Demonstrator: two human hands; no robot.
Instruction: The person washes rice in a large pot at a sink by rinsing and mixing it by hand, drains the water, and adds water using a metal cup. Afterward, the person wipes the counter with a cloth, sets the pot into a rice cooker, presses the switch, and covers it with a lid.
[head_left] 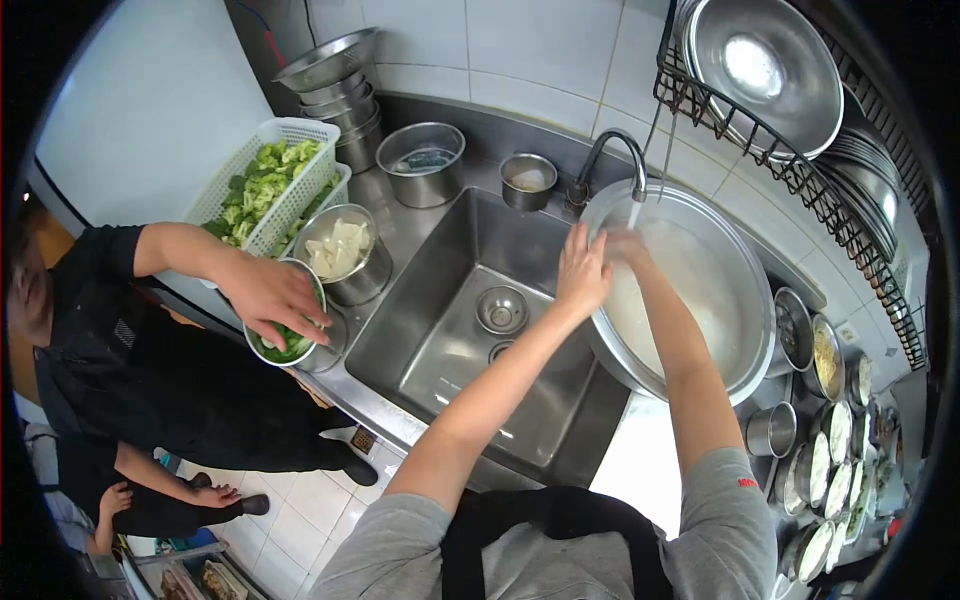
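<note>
A large round metal basin [738, 225] stands to the right of the sink, with cloudy whitish liquid in it. Water runs from the curved tap [612, 140] over its left rim. My left hand [583, 270] is beside that stream at the rim, its fingers stretched out and nothing visible in them. Just under the tap, my right hand [626, 243] is over the basin's left side, blurred by motion, so its fingers do not show clearly.
A steel sink [450, 300] lies left of the basin. A co-worker's hand [280, 295] reaches into a bowl of greens [290, 345]. Near it are a white basket [310, 160] of broccoli and a pot of pale chunks [340, 250]. A wire rack [760, 125] holds metal bowls above; several containers line the right.
</note>
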